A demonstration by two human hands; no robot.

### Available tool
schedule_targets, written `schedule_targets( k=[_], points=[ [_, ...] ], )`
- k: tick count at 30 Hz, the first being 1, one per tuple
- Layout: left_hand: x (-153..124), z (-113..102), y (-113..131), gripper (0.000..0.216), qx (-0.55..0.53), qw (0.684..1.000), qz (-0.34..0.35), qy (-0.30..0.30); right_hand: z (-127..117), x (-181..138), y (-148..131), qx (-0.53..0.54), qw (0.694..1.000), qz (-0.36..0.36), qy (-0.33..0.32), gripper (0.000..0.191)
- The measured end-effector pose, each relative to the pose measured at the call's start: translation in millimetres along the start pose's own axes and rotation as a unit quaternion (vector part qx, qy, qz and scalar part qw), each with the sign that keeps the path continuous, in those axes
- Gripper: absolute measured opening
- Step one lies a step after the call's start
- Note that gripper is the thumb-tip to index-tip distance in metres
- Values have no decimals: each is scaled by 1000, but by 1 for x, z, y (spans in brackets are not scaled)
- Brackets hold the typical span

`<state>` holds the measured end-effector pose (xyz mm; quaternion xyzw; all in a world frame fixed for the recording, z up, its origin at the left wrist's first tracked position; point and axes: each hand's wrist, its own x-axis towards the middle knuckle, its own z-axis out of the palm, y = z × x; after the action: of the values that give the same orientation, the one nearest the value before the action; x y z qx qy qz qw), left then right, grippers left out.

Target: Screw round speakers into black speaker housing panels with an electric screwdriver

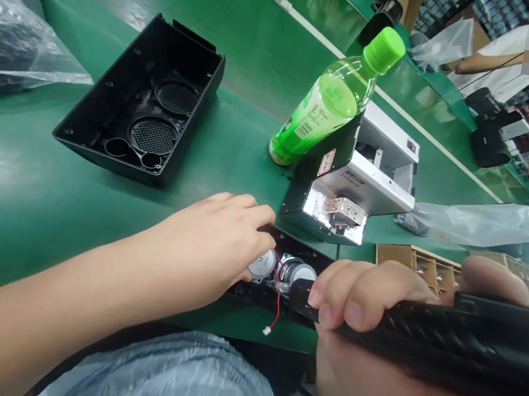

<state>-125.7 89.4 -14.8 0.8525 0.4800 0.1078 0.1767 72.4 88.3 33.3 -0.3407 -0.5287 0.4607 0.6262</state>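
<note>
Left hand point(216, 244): bare, smooth, knuckles rounded. Left forearm point(45, 323): bare along whole visible length, down to lower left frame edge. Right hand point(358, 362): bare, looms large close to camera; fingers point(359, 302) broad, nails short, trimmed, slightly glossy; thumb point(495, 277) blunt-tipped. At lap: garment point(173, 379) of light blue-grey fabric, faded streaky wash like denim, soft folds. Dark cloth point(275, 375) just beside it, too shadowed to tell more.

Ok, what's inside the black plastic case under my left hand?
Two round silver speaker drivers and a thin red wire running out to a white plug. The left hand and the right hand gripping a black ribbed tool cover the rest.
</note>
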Motion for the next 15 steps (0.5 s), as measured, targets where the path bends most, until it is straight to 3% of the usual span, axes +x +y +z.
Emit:
schedule_targets(
  k=[15],
  points=[
    [0,1,-1,11,-21,1000,-1,-4,5,0,9,11,1000,22,6,54]
  ],
)
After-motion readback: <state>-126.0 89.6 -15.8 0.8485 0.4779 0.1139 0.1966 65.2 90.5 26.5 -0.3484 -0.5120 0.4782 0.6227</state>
